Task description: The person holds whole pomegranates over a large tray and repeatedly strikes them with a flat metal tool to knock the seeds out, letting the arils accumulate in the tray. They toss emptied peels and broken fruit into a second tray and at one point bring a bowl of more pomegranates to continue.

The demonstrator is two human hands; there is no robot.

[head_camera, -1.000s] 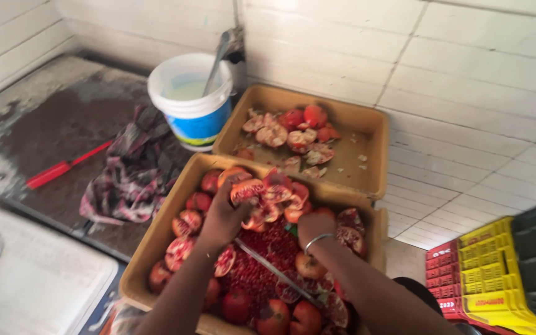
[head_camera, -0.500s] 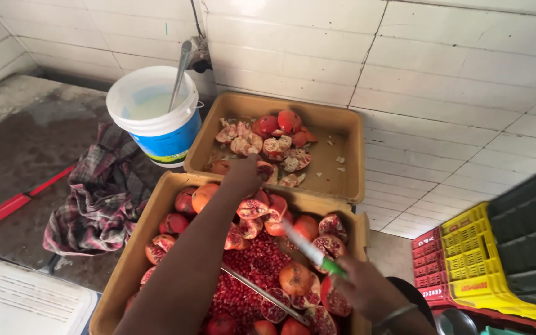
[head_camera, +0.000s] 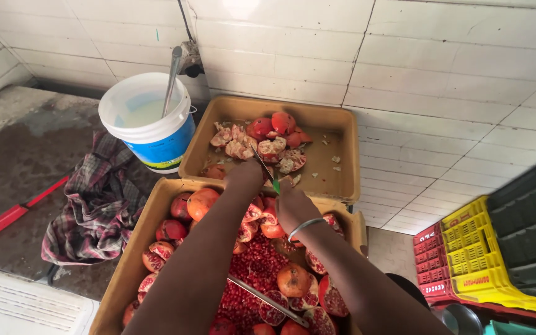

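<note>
Hands: left hand (head_camera: 245, 175) and right hand (head_camera: 293, 208) reach together over the gap between two trays.
Left hand: closed at the near rim of the far tray (head_camera: 336, 186); what it grips is hidden, so I cannot tell.
Right hand: fist closed on a knife (head_camera: 265, 169) with a green handle, blade pointing far and left; a metal bangle (head_camera: 304, 227) sits on the wrist.
Far tray: holds pomegranate peels (head_camera: 262, 139) and broken pieces, piled at its left.
Near tray: near tray (head_camera: 136, 248) is full of halved pomegranates (head_camera: 203, 201) and loose seeds (head_camera: 262, 263); a metal blade (head_camera: 268, 301) lies across them.
Bucket: white and blue bucket (head_camera: 150, 124), left of the far tray, with a metal handle (head_camera: 171, 77) standing in it.
Cloth: plaid cloth (head_camera: 94, 208) lies crumpled, near the bucket.
Red tool: red tool (head_camera: 17, 211) lies far left on the wet counter.
Crates: red, yellow and dark crates (head_camera: 497, 260) are stacked at right.
</note>
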